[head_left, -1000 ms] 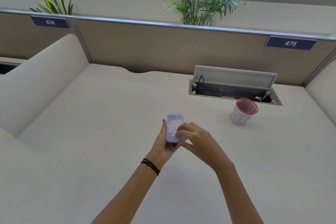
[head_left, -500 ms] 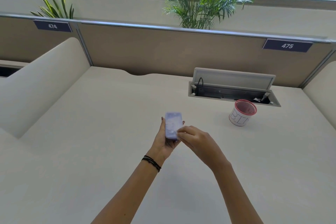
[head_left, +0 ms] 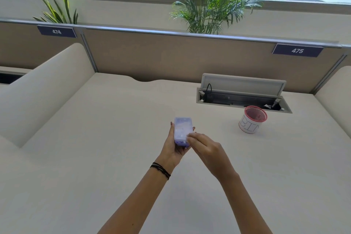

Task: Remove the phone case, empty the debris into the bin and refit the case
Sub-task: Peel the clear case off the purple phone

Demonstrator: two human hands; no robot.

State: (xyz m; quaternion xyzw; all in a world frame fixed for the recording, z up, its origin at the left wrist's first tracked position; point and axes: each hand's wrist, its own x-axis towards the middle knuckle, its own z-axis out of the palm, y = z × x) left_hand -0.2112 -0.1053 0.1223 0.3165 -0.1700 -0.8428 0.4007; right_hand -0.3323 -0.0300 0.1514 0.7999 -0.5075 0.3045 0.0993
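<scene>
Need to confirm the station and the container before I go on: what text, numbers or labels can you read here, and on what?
"474": dark plate on the partition, far left.
"475": dark plate on the partition, right.
"BIN": hand-lettered on the white-sided cup with a red mesh rim.
Phone in the left hand: nothing readable, blurred.

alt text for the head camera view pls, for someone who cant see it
A person's left hand holds a pale purple phone above a cream desk while the right hand picks at its lower right edge. A small red-rimmed cup marked BIN stands to the right, near an open cable tray.
</scene>
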